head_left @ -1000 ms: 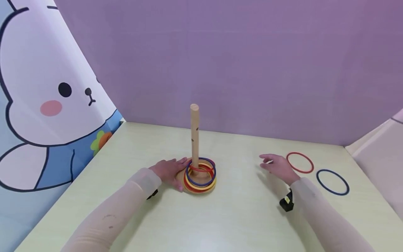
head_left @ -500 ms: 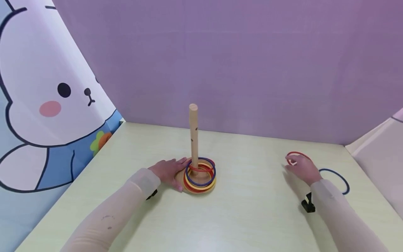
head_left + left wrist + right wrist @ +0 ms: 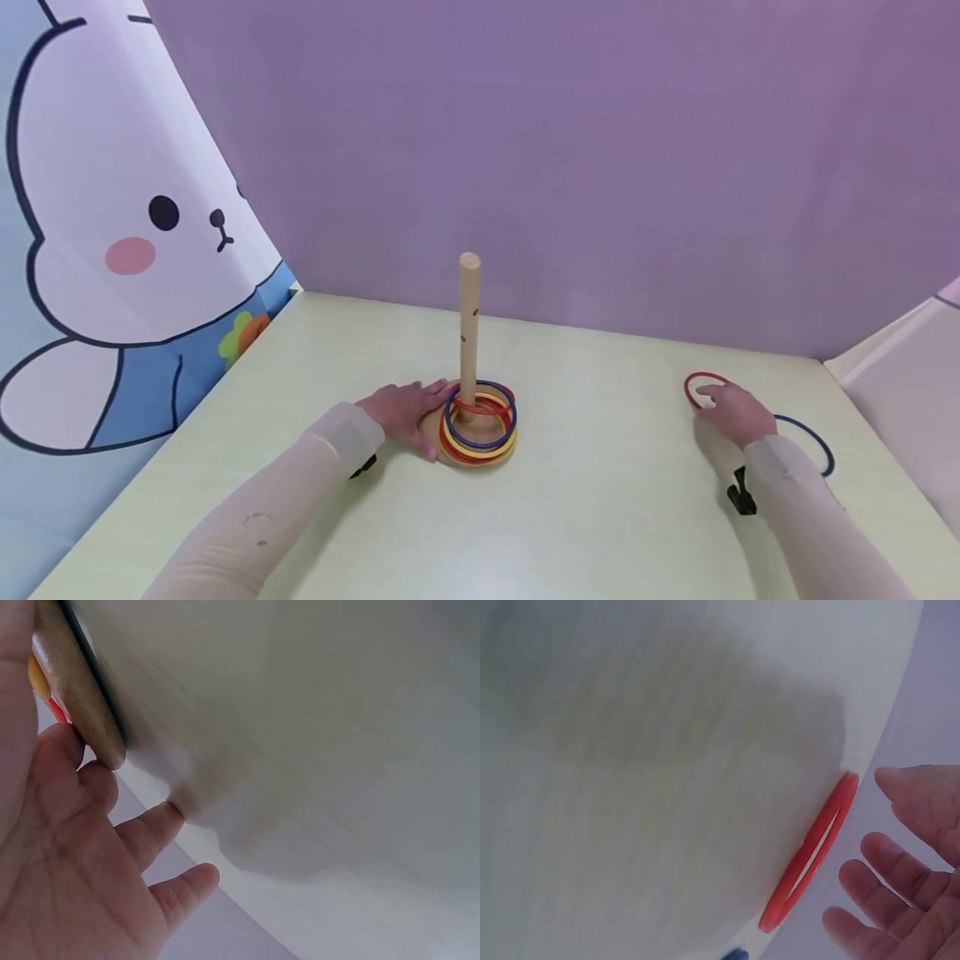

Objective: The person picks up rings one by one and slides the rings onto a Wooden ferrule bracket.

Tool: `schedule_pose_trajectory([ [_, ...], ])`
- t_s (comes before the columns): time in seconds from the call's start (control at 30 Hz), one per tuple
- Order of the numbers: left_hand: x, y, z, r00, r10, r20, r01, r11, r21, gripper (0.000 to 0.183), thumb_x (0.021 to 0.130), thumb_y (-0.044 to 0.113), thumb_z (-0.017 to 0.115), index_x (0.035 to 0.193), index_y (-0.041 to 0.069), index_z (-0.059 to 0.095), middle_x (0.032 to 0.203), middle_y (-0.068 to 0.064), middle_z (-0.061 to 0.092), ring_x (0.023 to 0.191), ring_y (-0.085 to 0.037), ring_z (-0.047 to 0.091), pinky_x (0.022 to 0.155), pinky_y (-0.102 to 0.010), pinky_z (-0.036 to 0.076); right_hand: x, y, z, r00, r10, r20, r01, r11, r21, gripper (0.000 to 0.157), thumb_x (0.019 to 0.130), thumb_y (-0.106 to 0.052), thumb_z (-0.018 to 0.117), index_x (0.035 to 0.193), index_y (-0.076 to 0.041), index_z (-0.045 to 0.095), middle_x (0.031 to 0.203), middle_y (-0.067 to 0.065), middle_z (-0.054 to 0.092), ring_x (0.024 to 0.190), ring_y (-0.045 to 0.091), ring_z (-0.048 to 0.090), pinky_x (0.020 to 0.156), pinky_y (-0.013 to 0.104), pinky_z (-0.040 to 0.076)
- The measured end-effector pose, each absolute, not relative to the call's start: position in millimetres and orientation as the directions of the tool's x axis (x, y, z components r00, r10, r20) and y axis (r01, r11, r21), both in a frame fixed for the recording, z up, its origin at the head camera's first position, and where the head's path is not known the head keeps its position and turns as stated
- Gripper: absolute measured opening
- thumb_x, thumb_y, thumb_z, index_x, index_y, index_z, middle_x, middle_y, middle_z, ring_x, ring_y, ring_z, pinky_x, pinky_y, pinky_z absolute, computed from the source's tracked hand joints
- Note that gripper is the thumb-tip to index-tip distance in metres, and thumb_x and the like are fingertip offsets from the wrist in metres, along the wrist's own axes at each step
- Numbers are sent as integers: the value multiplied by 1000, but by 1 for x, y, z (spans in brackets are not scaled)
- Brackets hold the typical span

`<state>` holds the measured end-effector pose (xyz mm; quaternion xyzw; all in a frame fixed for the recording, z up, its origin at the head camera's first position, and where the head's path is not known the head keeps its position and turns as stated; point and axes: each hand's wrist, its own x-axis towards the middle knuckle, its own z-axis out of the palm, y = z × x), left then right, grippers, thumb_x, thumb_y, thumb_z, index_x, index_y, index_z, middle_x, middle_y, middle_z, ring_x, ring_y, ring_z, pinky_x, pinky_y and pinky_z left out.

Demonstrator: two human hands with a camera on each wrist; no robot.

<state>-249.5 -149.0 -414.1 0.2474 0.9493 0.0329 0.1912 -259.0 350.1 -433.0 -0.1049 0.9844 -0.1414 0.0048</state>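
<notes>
My left hand [image 3: 401, 414] rests against the left edge of a round wooden base [image 3: 429, 425], its thumb and fingers spread. From that base rises an upright wooden peg [image 3: 468, 333]. Several rings lie around the peg's foot, with a blue ring [image 3: 480, 447] on top and red and yellow ones among them. In the left wrist view, fingertips touch the base's rim [image 3: 86, 697]. Over at the right, my right hand [image 3: 738, 414] hovers above a red ring [image 3: 808, 859] lying flat on the table. Its fingers are apart from the ring and hold nothing.
Another blue ring [image 3: 817, 437] lies on the table right of the red one, partly hidden by the right forearm. A purple backdrop [image 3: 570, 167] stands behind the pale table [image 3: 585, 500]. A printed cartoon panel [image 3: 82, 250] borders the left side.
My right hand has moved right, from the open table to above the red ring, covering part of it. My left hand stays at the wooden base.
</notes>
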Motion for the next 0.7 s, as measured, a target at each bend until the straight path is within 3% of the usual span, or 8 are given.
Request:
schedule_pose_trajectory([
  [0.27, -249, -148, -420, -814, 464, -350, 447, 885, 135, 106, 71, 57, 76, 154, 23, 19, 158, 0, 23, 137, -41, 30, 103, -59, 34, -264, 351, -436, -979, -198, -43, -176, 936, -305, 37, 83, -2, 63, 115, 16, 58, 112, 35, 59, 105, 52, 55, 86, 61, 44],
  [0.4, -250, -148, -420, -817, 462, -345, 447, 885, 128, 106, 71, 57, 76, 154, 24, 19, 158, 2, 23, 137, -41, 31, 103, -58, 35, -265, 351, -436, -974, -219, -65, -190, 935, -299, 32, 83, 1, 62, 111, 15, 61, 109, 34, 61, 90, 40, 61, 82, 56, 47],
  [0.5, -250, -149, -418, -819, 458, -345, 446, 887, 120, 106, 72, 56, 76, 154, 23, 19, 158, 1, 23, 137, -40, 31, 103, -58, 34, -268, 350, -434, -968, -244, -66, -214, 930, -301, 27, 83, 2, 62, 107, 14, 64, 102, 31, 65, 77, 28, 57, 77, 50, 48],
  [0.7, -247, -147, -413, -816, 457, -354, 443, 888, 124, 106, 72, 56, 77, 154, 20, 20, 158, -2, 24, 137, -40, 31, 104, -57, 34, -271, 350, -435, -959, -277, -57, -247, 919, -307, 22, 80, 4, 63, 100, 11, 67, 95, 25, 68, 72, 24, 55, 71, 42, 46],
])
